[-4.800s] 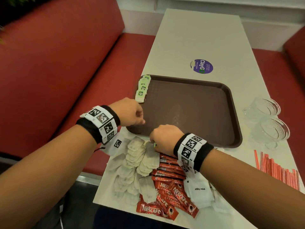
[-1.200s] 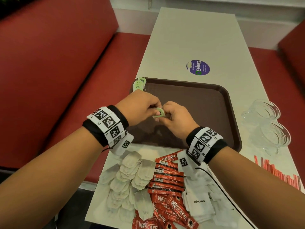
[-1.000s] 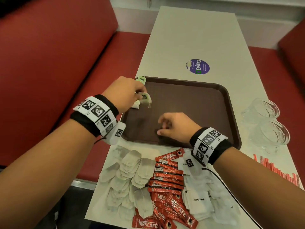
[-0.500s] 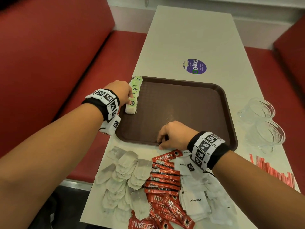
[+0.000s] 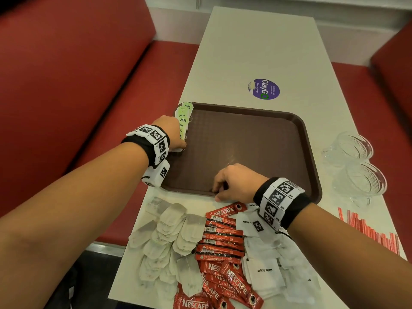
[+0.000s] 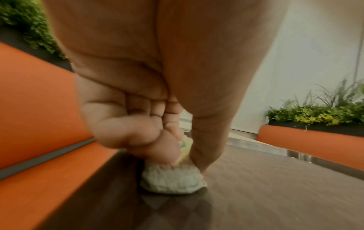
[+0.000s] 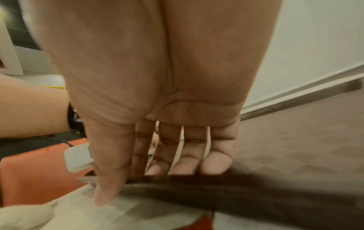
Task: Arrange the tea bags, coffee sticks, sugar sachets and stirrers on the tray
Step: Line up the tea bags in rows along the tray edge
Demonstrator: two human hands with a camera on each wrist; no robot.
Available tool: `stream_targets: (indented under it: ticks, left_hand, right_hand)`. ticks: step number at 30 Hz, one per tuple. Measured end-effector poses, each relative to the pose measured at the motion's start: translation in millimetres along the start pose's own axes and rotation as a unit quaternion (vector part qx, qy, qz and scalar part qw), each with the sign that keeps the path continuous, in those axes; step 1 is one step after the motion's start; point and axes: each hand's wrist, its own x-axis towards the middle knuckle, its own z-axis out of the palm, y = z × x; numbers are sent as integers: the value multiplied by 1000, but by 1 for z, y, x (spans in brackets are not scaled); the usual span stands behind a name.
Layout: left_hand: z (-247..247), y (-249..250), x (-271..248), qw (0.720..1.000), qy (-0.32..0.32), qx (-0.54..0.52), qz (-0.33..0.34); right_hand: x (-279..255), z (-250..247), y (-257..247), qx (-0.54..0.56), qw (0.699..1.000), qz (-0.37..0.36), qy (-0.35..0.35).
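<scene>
A brown tray [image 5: 245, 141] lies on the white table. Along its left edge runs a row of green-tagged tea bags [image 5: 184, 117]. My left hand [image 5: 181, 146] is at the near end of that row. In the left wrist view its thumb and fingers [image 6: 157, 149] pinch a tea bag [image 6: 173, 182] whose pouch touches the tray floor. My right hand [image 5: 219, 192] grips the tray's near rim, fingers [image 7: 187, 163] curled inside it and the thumb on the table. Loose tea bags [image 5: 169, 237], red coffee sticks [image 5: 223, 241], white sugar sachets [image 5: 265, 270] and red stirrers [image 5: 367, 233] lie on the table.
Two glass cups [image 5: 356, 166] stand right of the tray. A purple sticker [image 5: 264, 89] is on the table beyond it. Red bench seats [image 5: 66, 85] run along both sides of the table. The piles reach the table's near edge.
My left hand carried the tea bag from the tray's middle to the near end of the row and set it down. My right hand drew back to the tray's near rim.
</scene>
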Motion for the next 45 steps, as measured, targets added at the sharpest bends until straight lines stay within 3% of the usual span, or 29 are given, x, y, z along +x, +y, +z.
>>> stream_targets:
  ticks: [5, 8, 10, 13, 20, 26, 30, 39, 45]
  left_hand:
    - [-10, -1, -20, 1000, 6, 19, 24]
    - [-16, -5, -64, 994, 29, -69, 82]
    - [-13, -9, -98, 985, -6, -106, 136]
    - [6, -18, -138, 973, -76, -71, 207]
    - [46, -35, -177, 951, -120, -56, 279]
    - [56, -40, -180, 950, -110, -56, 288]
    - [60, -41, -180, 961, -85, -71, 255]
    - [47, -33, -189, 954, 60, -199, 214]
    - [31, -21, -192, 941, 90, -252, 206]
  right_hand:
    - [-7, 1, -7, -28, 1000, 10, -2]
    - [-13, 3, -17, -60, 998, 11, 9]
    - [-18, 7, -25, -73, 997, 1, 25]
    - [-28, 18, -43, -78, 995, -47, 42]
    - [-37, 42, -67, -128, 986, -97, -38]
    - [-38, 40, -60, -92, 992, -89, -23]
    - [-39, 37, -55, -61, 995, -79, -18]
    - [-48, 31, -51, 47, 988, -65, 130]
    - [-48, 25, -48, 146, 971, -49, 180]
